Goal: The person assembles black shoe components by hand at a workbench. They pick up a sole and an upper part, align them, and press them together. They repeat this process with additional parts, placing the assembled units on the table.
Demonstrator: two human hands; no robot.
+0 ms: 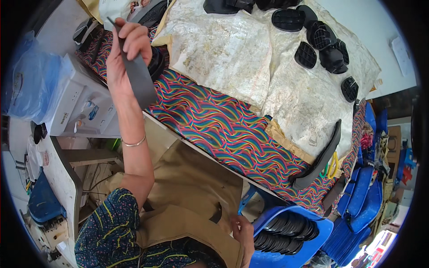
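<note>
My left hand (129, 47) is raised over the far left of the table, its fingers closed on a flat dark grey strip (139, 80). The strip slants down across the palm, with its wider end near the wrist. Behind that hand lies a partly hidden black shoe part (156, 64). Low in the view, my right hand (242, 230) is beside the brown apron (187, 178) on my lap, close to a blue crate (326, 230). Its fingers are curled in, and what they hold, if anything, is hidden. Several black soles (288, 228) are stacked in the crate.
A wavy-patterned cloth (214, 120) covers the table, with a stained white sheet (214, 49) over it. Several black soles (287, 20) lie on the sheet. Curved black strips (319, 163) rest near yellow-handled scissors (333, 165). A white water dispenser (85, 105) stands left.
</note>
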